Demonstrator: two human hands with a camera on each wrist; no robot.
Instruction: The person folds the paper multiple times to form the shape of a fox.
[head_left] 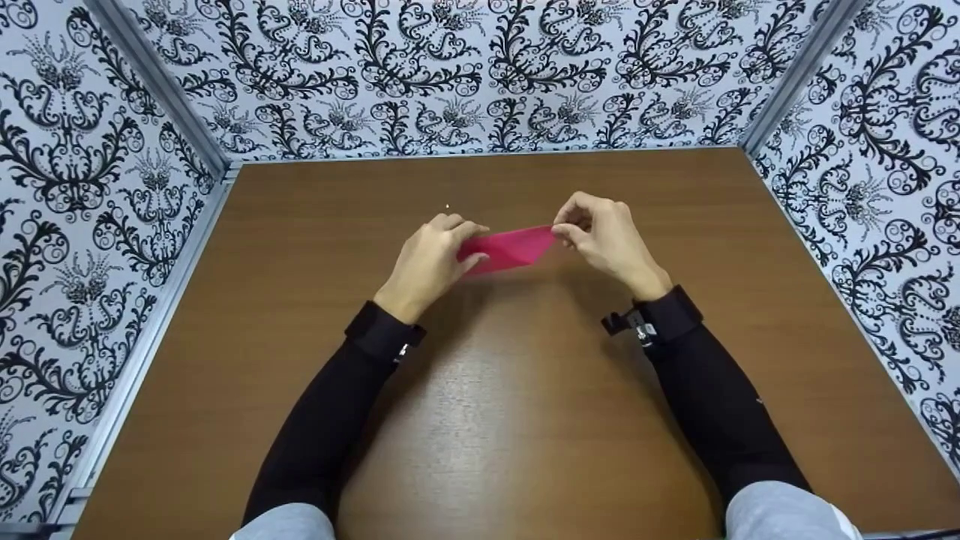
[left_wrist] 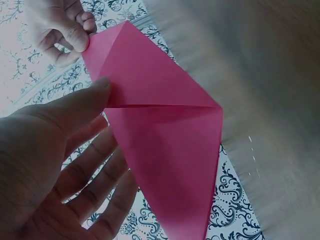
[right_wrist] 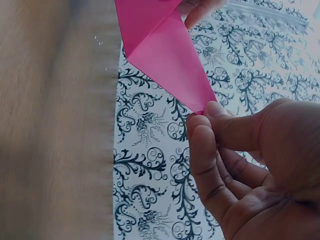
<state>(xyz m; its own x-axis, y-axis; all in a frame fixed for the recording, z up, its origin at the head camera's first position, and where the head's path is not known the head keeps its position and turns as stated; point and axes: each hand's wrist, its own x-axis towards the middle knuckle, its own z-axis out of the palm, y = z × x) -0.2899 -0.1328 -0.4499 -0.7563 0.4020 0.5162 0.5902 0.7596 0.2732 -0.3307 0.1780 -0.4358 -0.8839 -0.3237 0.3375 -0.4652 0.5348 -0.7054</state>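
Observation:
A folded piece of pink paper (head_left: 514,247) is held up above the table between both hands. My left hand (head_left: 431,259) grips its left part, the thumb on the near face and the fingers behind it. In the left wrist view the paper (left_wrist: 160,145) shows flat folded panels that meet at a straight crease. My right hand (head_left: 611,236) pinches the paper's right corner between thumb and fingertips. Seen from the right wrist, the paper (right_wrist: 170,62) narrows to a point at the right hand's fingertips (right_wrist: 202,120).
Beneath the hands lies a brown wooden table (head_left: 465,405). White panels with black scroll patterns (head_left: 450,67) stand along its back and sides, with grey metal posts (head_left: 799,71) at the back corners. Black wrist straps (head_left: 382,330) are on both forearms.

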